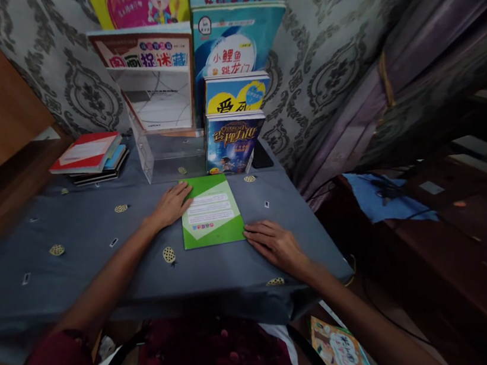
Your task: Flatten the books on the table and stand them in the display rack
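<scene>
We see a thin, rectangular book with a bright green cover and a paler printed panel (211, 210) lying flat on the table covered with a grey, pineapple-patterned cloth (139, 274), just in front of a clear plastic tiered display stand (144, 150). Our left hand (172, 205) is open, palm down, its fingers resting over the book's left edge near the far corner. Our right hand (273, 243) is open too, lying on the cloth with its fingertips at the near right corner. Neither is closed around anything; we judge that contact at opposite corners keeps the book square and stops it sliding.

In the stand, a dark blue glossy-covered book (233, 145) leans back in the lowest right tier, with others stepped above it, probably so that each cover shows over the one in front. A small pile topped by a red-covered book (87, 155) lies flat to the left, apart from our hands, likely because lying flat keeps it steady without support. A dark flat object (262, 157) sits beside the stand; we cannot tell what it is.
</scene>
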Demonstrator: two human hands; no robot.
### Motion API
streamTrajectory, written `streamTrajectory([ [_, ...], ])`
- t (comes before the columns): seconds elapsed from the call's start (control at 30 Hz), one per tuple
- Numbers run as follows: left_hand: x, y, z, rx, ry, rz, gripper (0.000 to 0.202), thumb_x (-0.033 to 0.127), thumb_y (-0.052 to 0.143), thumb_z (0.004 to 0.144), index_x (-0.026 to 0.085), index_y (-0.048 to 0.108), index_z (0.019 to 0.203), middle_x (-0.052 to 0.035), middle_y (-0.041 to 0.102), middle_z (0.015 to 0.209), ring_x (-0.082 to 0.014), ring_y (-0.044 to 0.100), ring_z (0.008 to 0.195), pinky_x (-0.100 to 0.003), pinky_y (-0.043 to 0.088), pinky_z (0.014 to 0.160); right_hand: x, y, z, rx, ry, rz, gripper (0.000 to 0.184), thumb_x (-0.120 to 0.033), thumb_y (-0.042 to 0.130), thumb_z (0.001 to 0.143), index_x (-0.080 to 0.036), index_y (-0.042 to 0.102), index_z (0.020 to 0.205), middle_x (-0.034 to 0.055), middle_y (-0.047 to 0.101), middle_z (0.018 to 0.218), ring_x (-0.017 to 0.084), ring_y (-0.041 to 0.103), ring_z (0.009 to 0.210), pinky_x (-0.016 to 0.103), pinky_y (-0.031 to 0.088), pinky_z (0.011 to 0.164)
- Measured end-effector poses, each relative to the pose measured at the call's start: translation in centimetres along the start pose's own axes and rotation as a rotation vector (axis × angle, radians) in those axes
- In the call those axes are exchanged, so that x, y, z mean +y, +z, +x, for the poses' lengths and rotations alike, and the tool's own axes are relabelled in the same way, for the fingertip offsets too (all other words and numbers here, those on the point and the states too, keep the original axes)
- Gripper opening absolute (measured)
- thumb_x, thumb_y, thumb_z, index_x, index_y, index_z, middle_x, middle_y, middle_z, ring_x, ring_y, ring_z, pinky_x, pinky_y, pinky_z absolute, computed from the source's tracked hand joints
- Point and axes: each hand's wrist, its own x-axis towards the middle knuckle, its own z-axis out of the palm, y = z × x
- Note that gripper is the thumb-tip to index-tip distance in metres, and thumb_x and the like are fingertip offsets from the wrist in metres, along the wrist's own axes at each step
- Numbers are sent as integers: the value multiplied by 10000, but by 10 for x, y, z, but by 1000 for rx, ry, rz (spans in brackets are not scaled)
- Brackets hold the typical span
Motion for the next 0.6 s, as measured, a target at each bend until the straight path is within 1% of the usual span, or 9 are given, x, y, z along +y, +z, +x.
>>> streamTrajectory([
  [0.1,2,-2,-6,24,43,-10,518,395,320,1031,122,497,1433,-150,450,1543,-266,372,1462,-443,324,1184,0,0,0,3,0,1,252,-220,518,1004,-213,729,1143,90,752,1129,240,687,1000,435,605,863],
  [0.2,9,-7,-20,33,121,-22,492,384,335,1031,129,537,1400,-146,509,1499,-268,445,1415,-444,366,1161,0,1,0,-2,5,4,251,-229,516,1007,-210,727,1143,86,751,1132,241,684,994,437,606,857],
  [0.3,21,-15,-42,27,164,-24,460,383,356,1034,167,551,1391,-118,528,1488,-255,479,1391,-447,388,1152,0,1,0,-11,4,5,257,-231,507,1012,-202,730,1136,88,752,1130,245,681,1003,440,602,864],
  [0.4,38,-20,-68,21,208,-38,426,370,361,1042,202,570,1373,-96,538,1482,-237,497,1377,-448,406,1145,1,2,0,-11,-4,1,268,-240,496,1016,-206,732,1138,89,752,1135,248,681,1004,449,595,876],
  [0.6,71,-24,-115,49,308,-62,377,296,400,1037,209,595,1347,-94,561,1461,-222,513,1368,-450,407,1160,0,0,1,-14,0,7,263,-237,499,1016,-220,740,1120,85,751,1144,240,681,1009,435,581,879],
])
